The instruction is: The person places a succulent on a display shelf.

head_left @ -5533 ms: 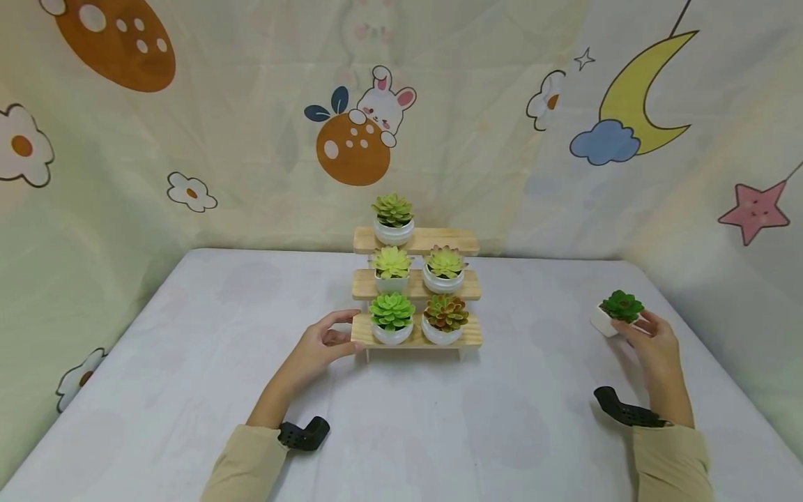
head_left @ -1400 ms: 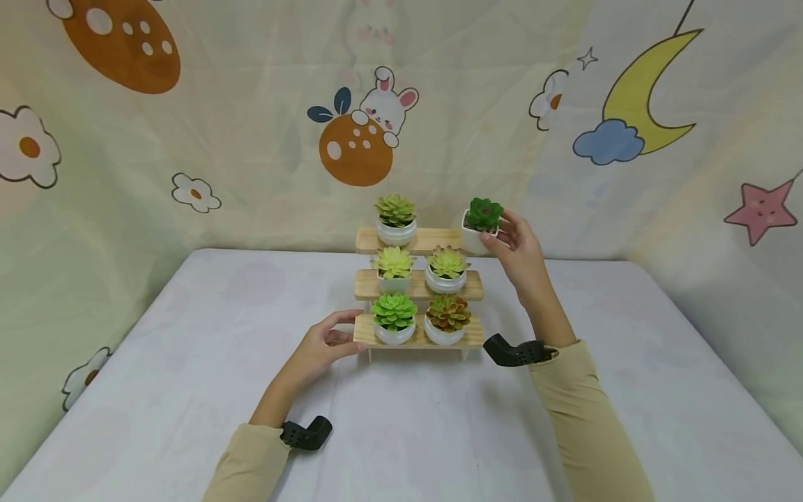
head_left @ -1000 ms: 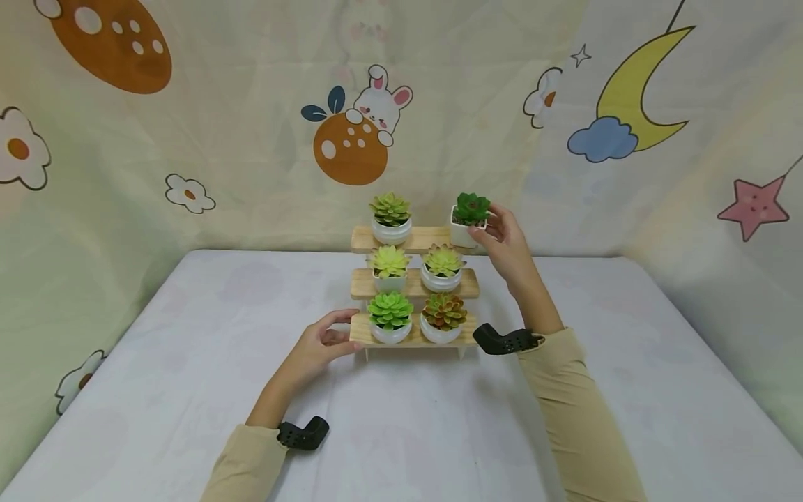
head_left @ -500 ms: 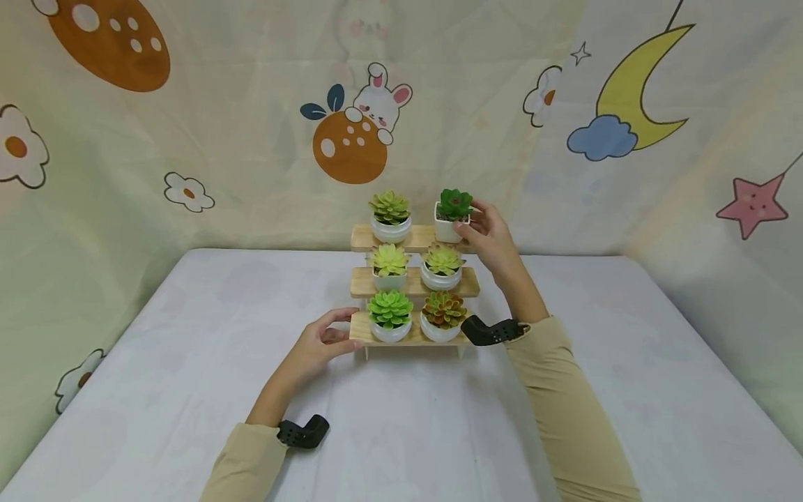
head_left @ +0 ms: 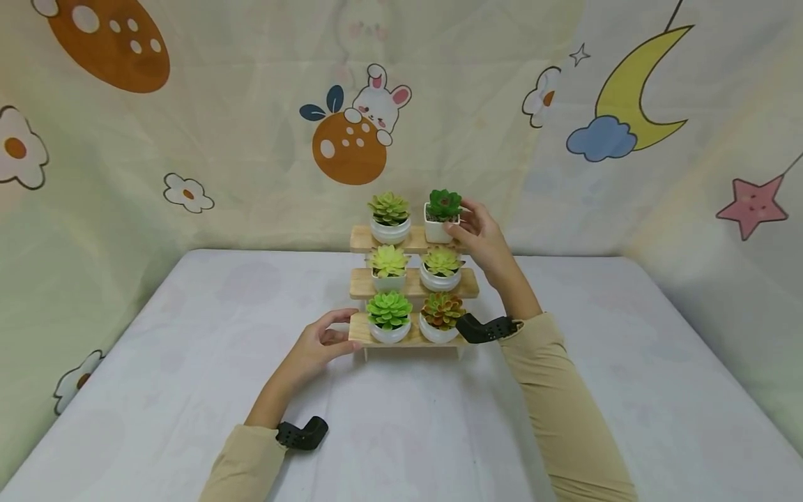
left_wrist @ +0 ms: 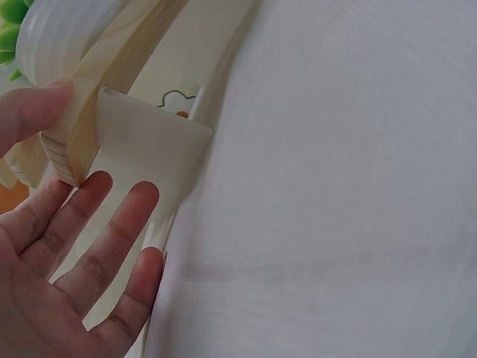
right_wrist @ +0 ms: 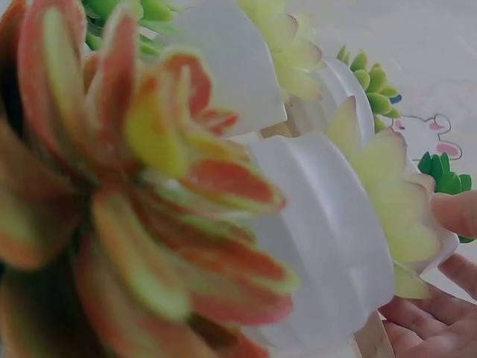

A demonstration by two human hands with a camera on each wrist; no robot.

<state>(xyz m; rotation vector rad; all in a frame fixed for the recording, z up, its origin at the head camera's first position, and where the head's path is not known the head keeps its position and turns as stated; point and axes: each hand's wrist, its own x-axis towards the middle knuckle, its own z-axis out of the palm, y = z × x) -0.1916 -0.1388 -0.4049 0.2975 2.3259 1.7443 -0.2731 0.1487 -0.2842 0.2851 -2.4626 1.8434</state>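
Note:
A three-tier wooden plant stand (head_left: 361,284) stands at the back middle of the table. My left hand (head_left: 321,341) pinches the left end of its lowest board, thumb on top and a finger underneath, as the left wrist view shows. On the right half of the top board is a dark green potted succulent (head_left: 443,205) in a white square pot. My right hand (head_left: 482,239) grips that pot from the right, thumb in front and fingers at the side. In the right wrist view, a red-tipped succulent (right_wrist: 141,194) hides much of the pot and hand.
To the left on the top board sits a light green succulent (head_left: 389,216). Two pale succulents fill the middle board, and a bright green succulent (head_left: 389,314) and a reddish succulent (head_left: 442,312) the lowest. A printed cloth (head_left: 251,125) hangs behind the white table (head_left: 401,425).
My right hand has carried the dark green succulent from the table's right side to the top board, then moved it leftward along it. My left hand keeps its hold on the stand.

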